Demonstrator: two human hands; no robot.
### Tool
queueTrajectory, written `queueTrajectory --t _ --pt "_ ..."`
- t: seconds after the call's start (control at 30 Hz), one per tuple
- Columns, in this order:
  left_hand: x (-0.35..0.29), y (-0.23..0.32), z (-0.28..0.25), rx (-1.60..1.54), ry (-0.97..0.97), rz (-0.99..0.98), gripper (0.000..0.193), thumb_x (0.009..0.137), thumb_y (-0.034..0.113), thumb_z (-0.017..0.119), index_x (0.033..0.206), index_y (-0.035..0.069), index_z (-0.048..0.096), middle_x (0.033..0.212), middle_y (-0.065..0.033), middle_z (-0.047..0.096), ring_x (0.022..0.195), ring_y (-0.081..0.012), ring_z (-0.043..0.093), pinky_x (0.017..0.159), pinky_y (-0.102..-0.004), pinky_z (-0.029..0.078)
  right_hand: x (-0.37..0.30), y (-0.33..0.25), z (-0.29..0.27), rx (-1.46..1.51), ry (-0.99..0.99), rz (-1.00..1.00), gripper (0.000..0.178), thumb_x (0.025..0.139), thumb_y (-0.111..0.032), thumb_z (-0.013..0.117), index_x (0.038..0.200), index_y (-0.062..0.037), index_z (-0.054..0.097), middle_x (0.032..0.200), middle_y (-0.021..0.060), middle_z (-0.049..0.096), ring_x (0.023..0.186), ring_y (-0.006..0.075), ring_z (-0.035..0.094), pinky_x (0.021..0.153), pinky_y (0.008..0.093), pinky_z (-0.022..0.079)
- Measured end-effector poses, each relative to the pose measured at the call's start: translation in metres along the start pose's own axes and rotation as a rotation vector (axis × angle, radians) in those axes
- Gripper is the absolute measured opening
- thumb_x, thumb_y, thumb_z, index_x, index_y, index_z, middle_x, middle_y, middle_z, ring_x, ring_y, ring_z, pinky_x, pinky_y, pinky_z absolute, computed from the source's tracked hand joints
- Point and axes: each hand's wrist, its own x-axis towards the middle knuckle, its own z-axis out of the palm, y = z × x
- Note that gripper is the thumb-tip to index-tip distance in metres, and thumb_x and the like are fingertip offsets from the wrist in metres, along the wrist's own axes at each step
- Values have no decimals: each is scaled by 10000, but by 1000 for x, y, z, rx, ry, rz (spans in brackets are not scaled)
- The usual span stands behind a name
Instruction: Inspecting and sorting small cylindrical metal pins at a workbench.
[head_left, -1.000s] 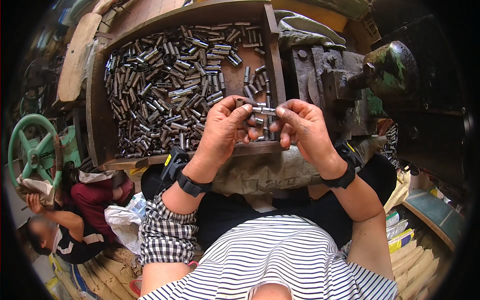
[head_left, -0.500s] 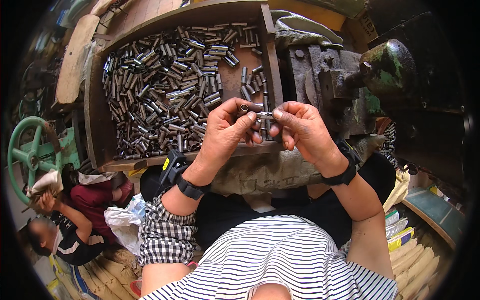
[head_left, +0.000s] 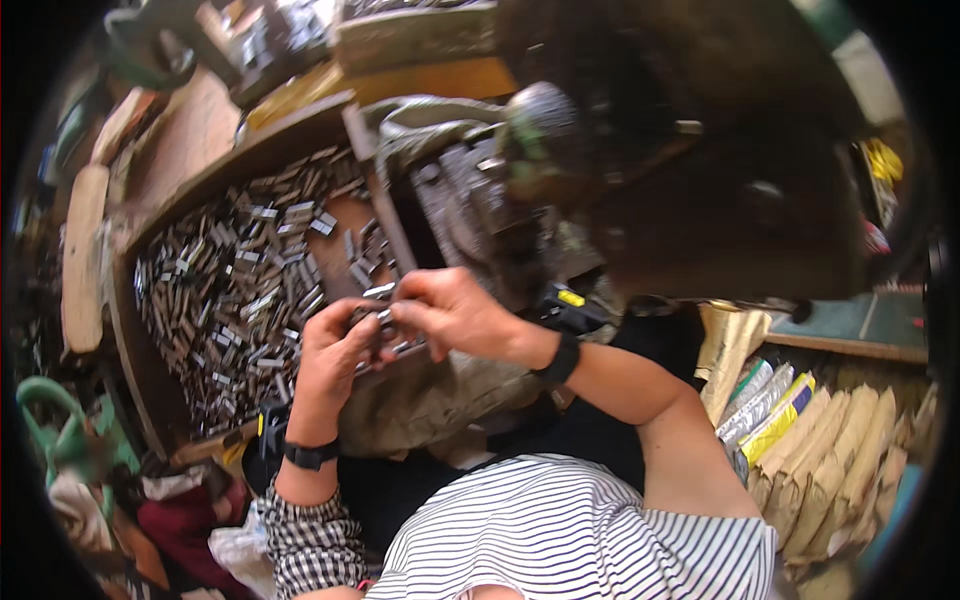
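Note:
My left hand (head_left: 338,345) is closed around short metal tubes above the near right corner of a wooden box (head_left: 135,360). Close against it, my right hand (head_left: 455,315) has thumb and fingers pinched together at the shiny end of a metal tube (head_left: 384,318) between the hands. Another bright tube (head_left: 380,291) shows just beyond the fingertips; blur hides whether it is held or lies in the box. Many loose tubes (head_left: 230,290), dull brown and shiny, are heaped inside the box.
Right of the box stands a dark, greasy machine (head_left: 480,200), its rounded greenish part (head_left: 540,125) jutting out. Grey cloth (head_left: 410,405) lies at the box's near edge. Folded brown sacks (head_left: 830,460) stand at lower right. At far left, a person sits by a green wheel (head_left: 50,405).
The whole view has swung to the right, so the box and hands now appear farther left and are blurred. Both hands stay together at the tubes, the right one's fingers closer over the left's.

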Motion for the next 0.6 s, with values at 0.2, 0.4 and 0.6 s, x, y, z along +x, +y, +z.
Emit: queueTrajectory --t 0.2,0.4,0.6 --pt "3 -9 -11 -146 14 15 162 834 81 650 970 1 612 781 -44 628 584 -90 571 492 -201 474 -52 -52 1 -724 217 -539 334 805 -123 648 1029 51 472 729 206 580 635 392 582 518 407 458" --pt "-13 -3 -11 -58 126 49 136 831 68 637 937 4 581 803 -42 606 597 -109 587 510 -210 479 -216 -134 -68 -652 692 -852 349 879 -188 523 1147 34 506 1065 166 579 872 225 581 795 339 479" --pt "26 24 54 42 46 63 166 841 95 635 960 -8 585 772 -50 612 604 -114 603 511 -212 490 -245 -73 -192 -506 1313 -691 439 907 -223 508 1242 52 440 1254 144 485 1139 218 483 999 380 349"
